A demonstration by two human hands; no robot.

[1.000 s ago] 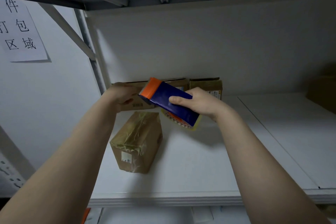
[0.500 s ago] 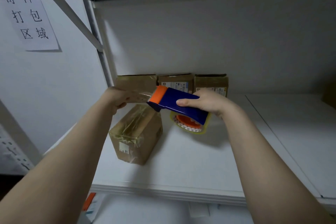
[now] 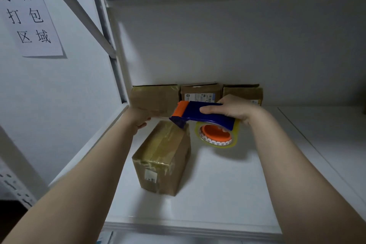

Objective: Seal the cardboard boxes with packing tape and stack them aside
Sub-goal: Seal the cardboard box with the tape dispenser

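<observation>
Far left, a paper sign (image 3: 31,18) with handwritten characters is stuck on the white wall, beside the grey upright (image 3: 111,61) of the rack. The left hand (image 3: 138,118) is out over the back-left corner of the shelf (image 3: 237,184), seen from the wrist side, fingers curled under. Can't tell whether they pinch a tape end or hold nothing. Just right of it and nearer the camera, a box (image 3: 164,156) stands on the shelf, turned at an angle. It is wrapped in glossy clear tape, with a small white label on its near face. Behind it, three back boxes stand in a row against the rear wall: left one (image 3: 156,98), middle one (image 3: 200,93) with a printed label, right one (image 3: 243,93) partly hidden by the right hand. The dispenser (image 3: 200,114), blue with an orange front plate, is held roughly level, its nose at the box's far top edge. Contact there is unclear. The roll (image 3: 217,136), yellowish tape on an orange hub, hangs under the dispenser's rear, off the right side of the box and above the shelf. The right hand (image 3: 233,108) grips the dispenser from above, fingers wrapped over the blue body with the fingertips on its near side. Both forearms reach in from the bottom corners. Right of the hand there is only white shelf surface, with a seam (image 3: 297,130) running front to back.
</observation>
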